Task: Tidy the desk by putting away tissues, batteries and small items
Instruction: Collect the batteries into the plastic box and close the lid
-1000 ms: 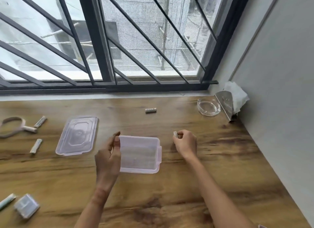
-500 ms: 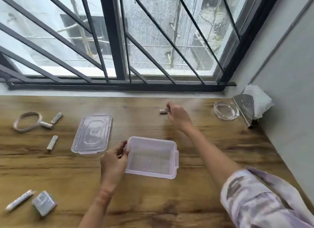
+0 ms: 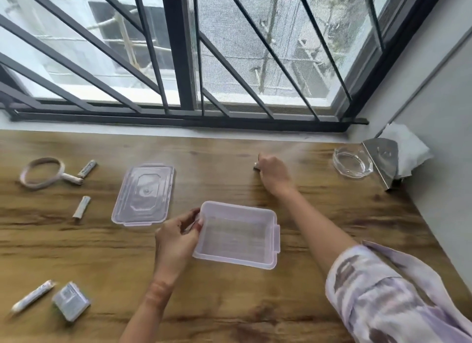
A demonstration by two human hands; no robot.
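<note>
Pinching the left rim of a clear plastic box (image 3: 237, 234) between thumb and curled fingers, the person's left hand (image 3: 176, 236) held it flat on the wooden desk (image 3: 332, 215), open side up. The right hand (image 3: 273, 174) reached past the box toward the barred window (image 3: 184, 61), its fingers curled round a battery (image 3: 256, 166). Only one end of the battery showed, low against the desktop, and whether it touched the wood could not be told. A patterned sleeve (image 3: 383, 299) covered the right upper arm.

The box's lid (image 3: 144, 193) lay flat just left of the box and apart from it. In the far right corner, white tissue (image 3: 408, 148) was bunched behind a tilted metal holder (image 3: 383, 161), with a glass ashtray (image 3: 352, 162) just beside it. At the far left lay a magnifying glass (image 3: 42, 173). One spare battery (image 3: 87, 168) lay close by its handle and another spare battery (image 3: 81, 207) a little nearer the person. Near the front left edge sat a small packet (image 3: 71, 300) with a thin tube (image 3: 33, 296) just beside it.
</note>
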